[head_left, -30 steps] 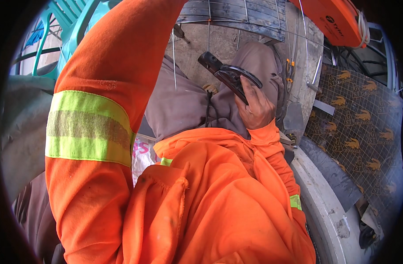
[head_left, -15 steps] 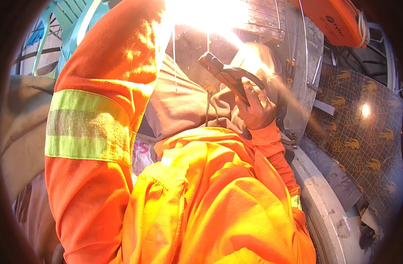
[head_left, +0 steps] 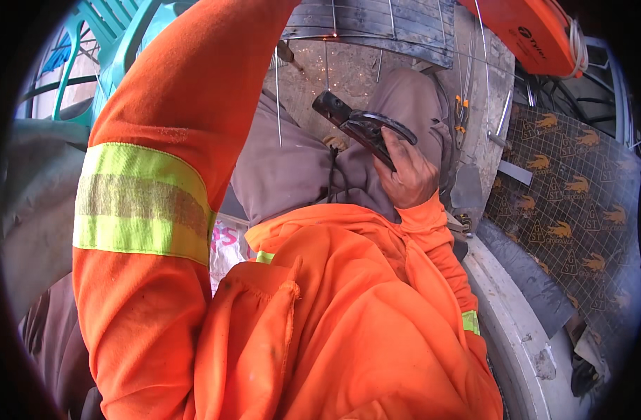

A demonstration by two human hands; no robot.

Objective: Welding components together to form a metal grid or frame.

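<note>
My right hand (head_left: pixel 410 168) is closed around a black welding electrode holder (head_left: pixel 366 131) above my lap. From the holder's jaw a thin electrode (head_left: pixel 326 66) points away toward thin metal rods at the edge of a dark slatted surface (head_left: pixel 376 24). A small red-hot spot (head_left: pixel 334 34) glows on a rod there, with tiny sparks below. My left arm (head_left: pixel 173 119), in an orange sleeve with a yellow-and-silver band, reaches up past the top edge, so its hand is out of view. Another thin rod (head_left: pixel 278 98) hangs beside the left sleeve.
Pliers with orange handles (head_left: pixel 461 119) lie on a grey board to the right. Beyond is an orange case (head_left: pixel 531 38) with a coiled white cord. A dark sheet with gold animal figures (head_left: pixel 566 203) spreads at right. A green plastic chair (head_left: pixel 110 42) stands at far left.
The bright welding glare at the top has gone out, leaving a small glowing spot and sparks. My right hand has barely moved and still grips the electrode holder.
</note>
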